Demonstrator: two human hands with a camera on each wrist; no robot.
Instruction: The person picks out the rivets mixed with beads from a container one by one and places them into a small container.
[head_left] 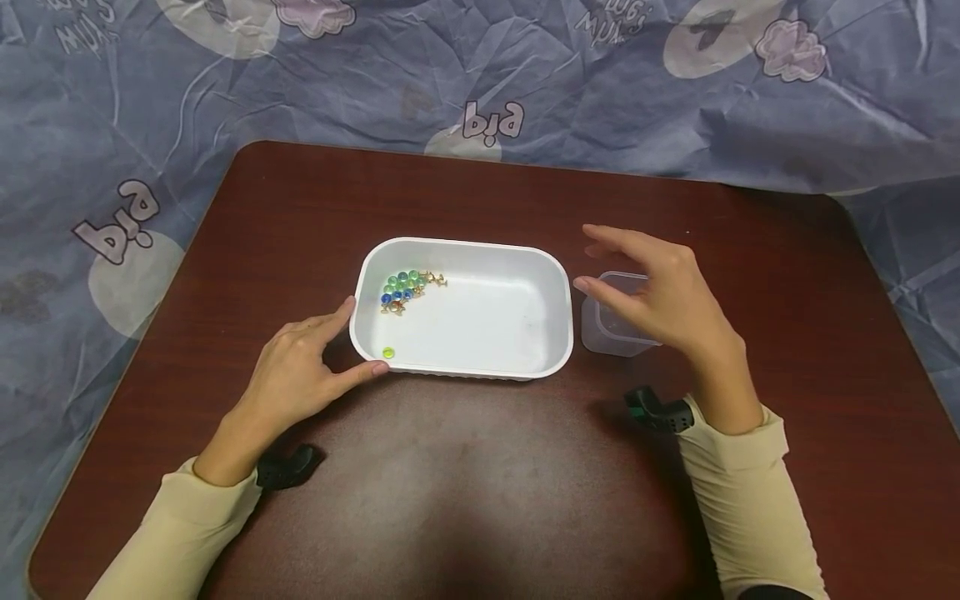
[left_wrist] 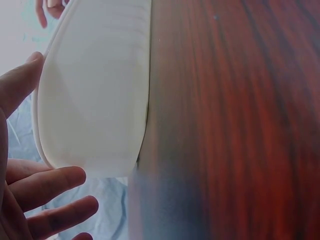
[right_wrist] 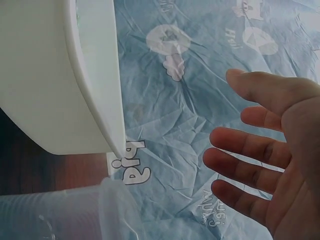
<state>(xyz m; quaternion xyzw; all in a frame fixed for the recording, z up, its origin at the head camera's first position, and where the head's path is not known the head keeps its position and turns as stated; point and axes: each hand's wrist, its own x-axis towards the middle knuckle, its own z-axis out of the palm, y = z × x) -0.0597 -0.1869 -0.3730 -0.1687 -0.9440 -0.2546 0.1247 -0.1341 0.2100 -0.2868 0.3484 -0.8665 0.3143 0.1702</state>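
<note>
White plastic forms a shallow tray (head_left: 487,321) with rounded corners, which sits around the middle of the worktop (head_left: 450,467), its long sides running roughly along the worktop's far edge. Inside, toward the worktop's left edge, lies a close cluster of green and blue marbles (head_left: 402,283), with small gold-coloured pieces (head_left: 440,280) at its margins, their exact shape too small to tell. One yellow-green marble (head_left: 387,352) lies apart from them, in the tray corner that faces the worktop's near left corner. At that same corner the left grip (head_left: 300,362), the person's bare hand, is spread wide: its thumb touches the near rim and its index finger touches the left end, the fingers extended rather than wrapped round the wall. Just beside the tray, on the side toward the worktop's right edge, stands a clear plastic tub (head_left: 622,343); what it contains cannot be made out. Above the tub is the right grip (head_left: 667,296), thumb and fingers well parted, with hold of nothing. Cream sleeves (head_left: 180,525) cover both forearms, and a black device (head_left: 288,468) is worn at each wrist. Crumpled grey-blue cloth (head_left: 337,92) with printed lettering spreads beyond the worktop's far and left edges.
</note>
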